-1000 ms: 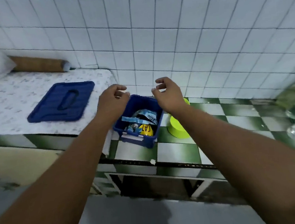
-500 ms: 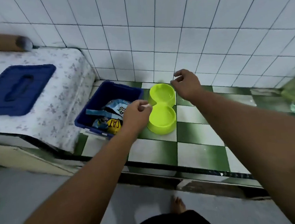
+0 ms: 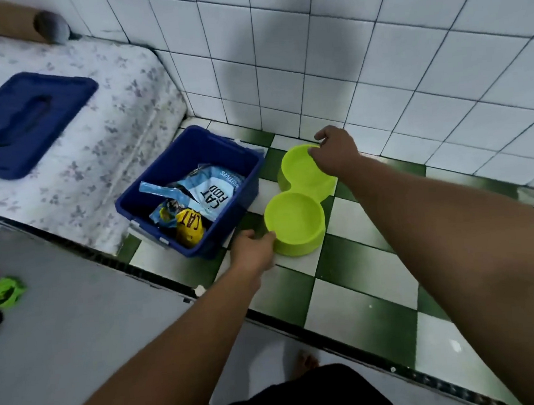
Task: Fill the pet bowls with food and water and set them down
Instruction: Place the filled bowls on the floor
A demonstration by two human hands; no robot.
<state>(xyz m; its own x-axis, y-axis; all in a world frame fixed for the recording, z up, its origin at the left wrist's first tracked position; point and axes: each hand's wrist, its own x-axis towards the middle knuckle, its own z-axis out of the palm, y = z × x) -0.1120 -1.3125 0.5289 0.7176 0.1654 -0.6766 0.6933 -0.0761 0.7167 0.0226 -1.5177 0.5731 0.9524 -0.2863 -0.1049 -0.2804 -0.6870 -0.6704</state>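
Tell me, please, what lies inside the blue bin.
The blue bin holds a light-blue cat food bag and a yellow pouch; whatever lies beneath them is covered.

Just left of the lime-green plastic double pet bowl (image 3: 294, 216), an open blue plastic storage bin (image 3: 188, 154) stands almost against it, and we see only a narrow gap between them. Behind the bowl, the white tiled wall (image 3: 376, 66) rises close and blocks the far side. To the right and toward us, the green-and-white checkered tile table (image 3: 370, 277) lies bare, giving free passage. A raised ledge covered in floral cloth (image 3: 101, 142) closes off the bin's left.
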